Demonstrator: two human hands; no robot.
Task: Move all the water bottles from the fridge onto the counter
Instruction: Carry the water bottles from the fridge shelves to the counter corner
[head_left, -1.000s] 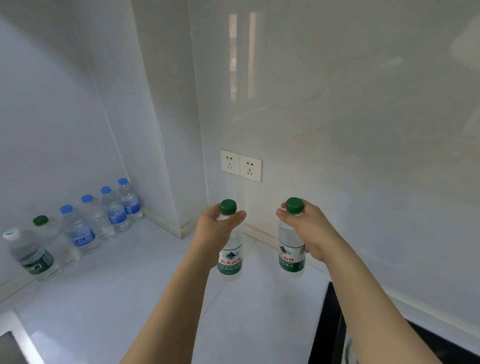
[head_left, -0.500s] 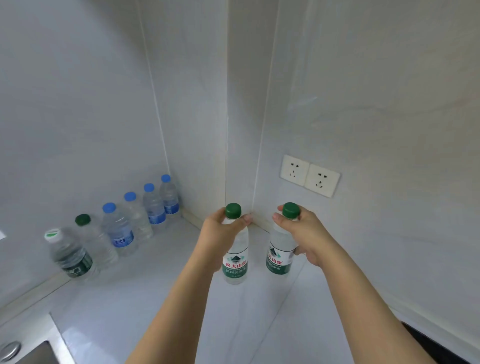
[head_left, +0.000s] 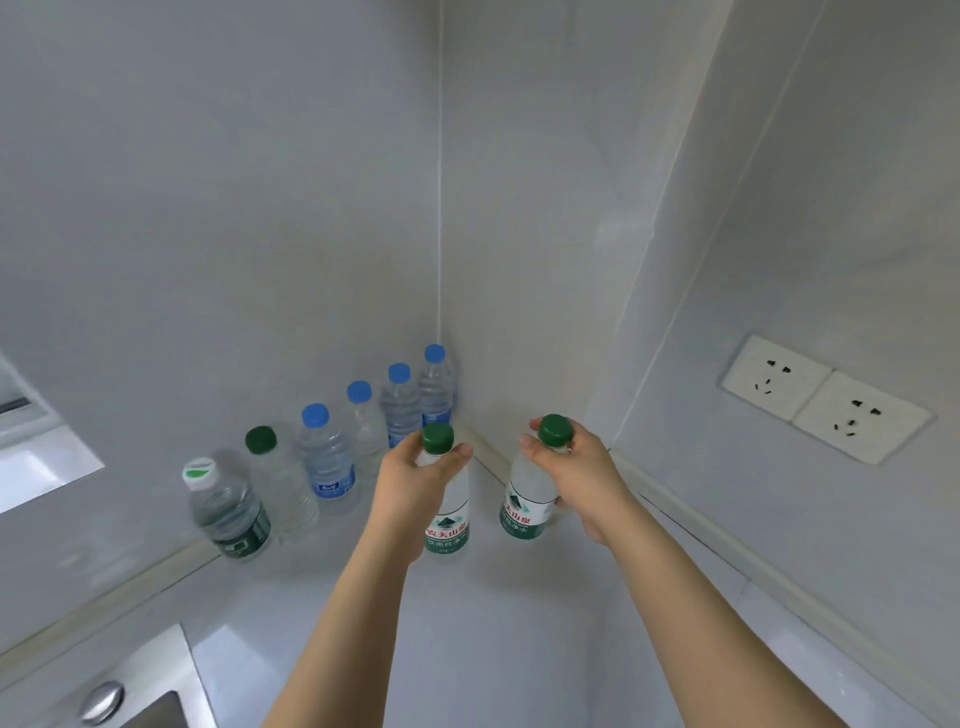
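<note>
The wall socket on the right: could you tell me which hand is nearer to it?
Right. The right hand, gripping a green-capped bottle, is just left of the wall socket; the left hand grips another bottle farther left.

The left hand (head_left: 415, 483) hides the upper body of its bottle (head_left: 448, 525), and the sink (head_left: 150, 712) is cut off at the bottom edge.
</note>
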